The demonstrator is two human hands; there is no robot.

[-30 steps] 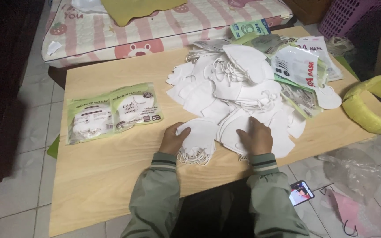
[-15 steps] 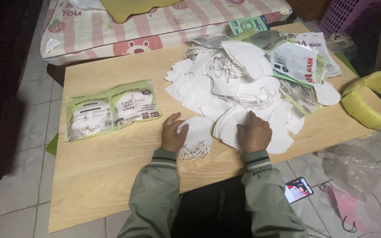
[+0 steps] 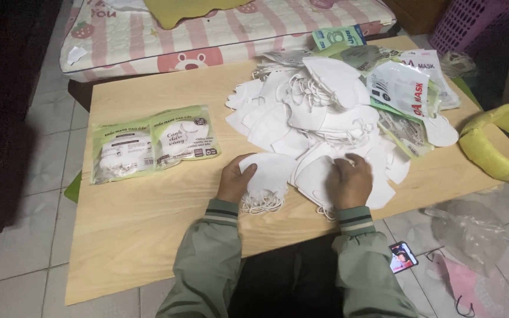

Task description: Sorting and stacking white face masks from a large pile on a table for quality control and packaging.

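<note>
— What has the left hand (image 3: 235,181) got?

— Its fingers are curled around the edge of a small stack of folded white face masks (image 3: 271,174), lying on the pale wooden table (image 3: 148,229) with ear loops spilling out towards the person.

— And the right hand (image 3: 349,182)?

— Palm down, fingers bent, pressing on another white folded mask (image 3: 313,179) just beside the stack; whether it truly grips, I cannot tell.

— What's around them?

— A big loose heap of white masks (image 3: 313,112) directly behind both hands. Two sealed green-and-white mask packets (image 3: 154,144) lie to the left, well apart. Printed mask bags (image 3: 405,88) sit at the heap's right, and a yellow curved plastic thing (image 3: 496,147) is at the table's right edge.
</note>
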